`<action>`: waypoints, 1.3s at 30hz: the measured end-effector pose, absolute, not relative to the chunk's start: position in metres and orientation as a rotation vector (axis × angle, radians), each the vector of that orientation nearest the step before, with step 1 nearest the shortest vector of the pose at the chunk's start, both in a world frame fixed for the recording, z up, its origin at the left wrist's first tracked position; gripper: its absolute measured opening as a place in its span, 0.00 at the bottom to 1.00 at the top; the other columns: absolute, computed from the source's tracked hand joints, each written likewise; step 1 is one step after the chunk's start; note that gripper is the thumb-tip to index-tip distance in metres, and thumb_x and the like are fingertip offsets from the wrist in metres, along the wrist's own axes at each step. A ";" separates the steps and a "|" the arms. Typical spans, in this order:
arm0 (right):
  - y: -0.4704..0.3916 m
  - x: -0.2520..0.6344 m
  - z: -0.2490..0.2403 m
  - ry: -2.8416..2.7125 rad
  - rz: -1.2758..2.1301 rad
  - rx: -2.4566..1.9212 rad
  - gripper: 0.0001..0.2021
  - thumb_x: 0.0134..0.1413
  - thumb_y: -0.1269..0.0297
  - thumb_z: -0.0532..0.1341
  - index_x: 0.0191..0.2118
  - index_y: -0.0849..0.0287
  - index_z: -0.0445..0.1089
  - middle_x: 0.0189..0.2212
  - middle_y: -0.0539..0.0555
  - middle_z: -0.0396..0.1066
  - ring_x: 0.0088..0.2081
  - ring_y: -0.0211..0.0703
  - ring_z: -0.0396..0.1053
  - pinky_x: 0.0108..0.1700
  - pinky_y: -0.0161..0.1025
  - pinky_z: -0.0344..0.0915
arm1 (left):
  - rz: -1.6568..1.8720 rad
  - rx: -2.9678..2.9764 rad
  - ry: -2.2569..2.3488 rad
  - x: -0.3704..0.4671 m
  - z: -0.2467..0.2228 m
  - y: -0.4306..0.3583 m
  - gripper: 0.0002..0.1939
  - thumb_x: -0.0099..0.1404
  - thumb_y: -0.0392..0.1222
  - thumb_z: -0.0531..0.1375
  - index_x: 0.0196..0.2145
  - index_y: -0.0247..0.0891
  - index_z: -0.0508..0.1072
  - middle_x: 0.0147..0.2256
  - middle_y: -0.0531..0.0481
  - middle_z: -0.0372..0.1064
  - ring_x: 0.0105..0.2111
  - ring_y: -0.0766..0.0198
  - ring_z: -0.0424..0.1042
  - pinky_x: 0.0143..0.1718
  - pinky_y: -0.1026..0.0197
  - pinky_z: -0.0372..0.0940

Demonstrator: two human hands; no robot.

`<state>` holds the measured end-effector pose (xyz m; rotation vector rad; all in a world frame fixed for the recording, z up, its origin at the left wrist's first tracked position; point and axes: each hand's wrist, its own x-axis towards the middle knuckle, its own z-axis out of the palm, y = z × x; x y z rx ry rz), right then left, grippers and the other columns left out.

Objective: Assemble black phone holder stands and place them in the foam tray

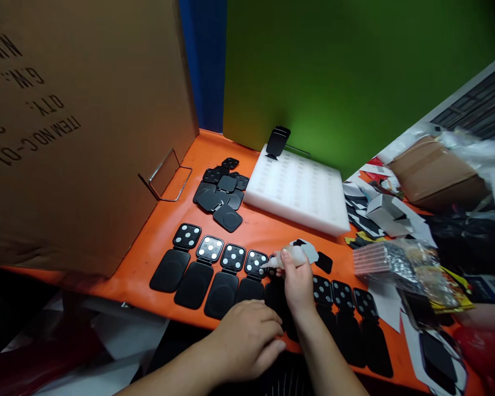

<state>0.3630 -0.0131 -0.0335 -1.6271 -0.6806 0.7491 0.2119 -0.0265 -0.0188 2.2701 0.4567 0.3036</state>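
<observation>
A row of hinged black pieces lies along the front of the orange table, each with a square upper plate and a rounded lower pad. The upper plates at the left, such as this plate (232,257), carry white dots; plates at the right, such as this one (365,303), show dark dots. My right hand (297,280) is closed around a small white bottle (289,257), its nozzle pointing left at the fourth plate (256,263). My left hand (251,338) rests over the lower pads with its fingers bent; what it holds, if anything, is hidden.
A white foam block (297,190) bears an upright black piece (278,141). More black pieces (227,218) are piled left of it. A wire stand (170,181) is beside the large carton (86,137). Wrapped packs (390,264) and papers clutter the right.
</observation>
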 end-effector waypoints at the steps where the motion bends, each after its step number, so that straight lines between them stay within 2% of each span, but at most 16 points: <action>1: -0.012 0.358 -0.034 -0.712 0.727 -1.667 0.16 0.49 0.52 0.58 0.35 0.61 0.66 0.27 0.54 0.71 0.22 0.39 0.65 0.24 0.36 0.63 | 0.276 2.262 0.477 0.208 -0.019 -0.024 0.08 0.62 0.41 0.52 0.37 0.44 0.69 0.41 0.57 0.70 0.40 0.64 0.68 0.49 0.57 0.59; 7: -0.012 0.353 -0.035 -0.903 0.540 -1.832 0.15 0.49 0.52 0.58 0.35 0.59 0.67 0.28 0.54 0.72 0.27 0.43 0.68 0.30 0.39 0.64 | 0.248 2.233 0.541 0.204 -0.024 -0.020 0.07 0.61 0.41 0.53 0.36 0.43 0.70 0.40 0.56 0.70 0.39 0.64 0.68 0.43 0.61 0.62; 9: -0.011 0.356 -0.035 -0.875 0.550 -1.830 0.15 0.49 0.52 0.58 0.35 0.59 0.66 0.28 0.54 0.72 0.26 0.43 0.68 0.29 0.39 0.64 | 0.256 2.227 0.562 0.206 -0.025 -0.021 0.07 0.61 0.42 0.53 0.36 0.43 0.70 0.39 0.57 0.70 0.38 0.64 0.68 0.41 0.62 0.63; 13: -0.003 0.356 -0.035 -0.728 0.665 -1.727 0.16 0.49 0.51 0.57 0.36 0.59 0.64 0.29 0.54 0.72 0.23 0.40 0.66 0.25 0.37 0.64 | 0.267 2.218 0.563 0.205 -0.026 -0.022 0.07 0.61 0.42 0.53 0.36 0.44 0.70 0.40 0.57 0.70 0.38 0.64 0.68 0.44 0.61 0.62; 20: 0.008 0.350 -0.037 -0.804 0.608 -1.726 0.15 0.49 0.52 0.58 0.35 0.60 0.65 0.26 0.54 0.72 0.26 0.42 0.69 0.29 0.39 0.65 | 0.279 2.211 0.560 0.205 -0.028 -0.021 0.06 0.60 0.42 0.54 0.35 0.43 0.69 0.38 0.57 0.71 0.38 0.65 0.69 0.41 0.62 0.62; 26: 0.009 0.354 -0.037 -0.624 0.742 -1.583 0.16 0.49 0.51 0.57 0.33 0.61 0.65 0.26 0.53 0.71 0.23 0.39 0.67 0.23 0.35 0.62 | 0.270 2.200 0.517 0.202 -0.016 -0.018 0.09 0.59 0.42 0.56 0.38 0.42 0.70 0.40 0.55 0.71 0.39 0.63 0.69 0.44 0.61 0.62; 30: 0.013 0.340 -0.032 -0.687 0.818 -1.545 0.15 0.50 0.51 0.57 0.32 0.60 0.65 0.24 0.51 0.70 0.22 0.38 0.65 0.24 0.35 0.63 | 0.304 2.230 0.489 0.191 -0.008 -0.012 0.09 0.61 0.45 0.55 0.37 0.42 0.71 0.37 0.52 0.72 0.38 0.62 0.69 0.45 0.59 0.61; 34: 0.017 0.320 -0.030 -0.795 0.822 -1.642 0.15 0.50 0.51 0.57 0.33 0.60 0.66 0.24 0.51 0.70 0.22 0.39 0.65 0.25 0.37 0.64 | 0.329 2.242 0.583 0.179 -0.013 -0.001 0.10 0.62 0.45 0.53 0.32 0.40 0.71 0.32 0.51 0.72 0.34 0.62 0.69 0.39 0.61 0.62; 39: 0.018 0.311 -0.030 -1.035 0.625 -1.755 0.13 0.50 0.53 0.57 0.33 0.59 0.67 0.22 0.50 0.69 0.24 0.41 0.65 0.28 0.37 0.62 | 0.326 2.214 0.654 0.175 -0.026 0.005 0.09 0.61 0.43 0.53 0.29 0.39 0.71 0.30 0.51 0.70 0.32 0.63 0.68 0.34 0.63 0.61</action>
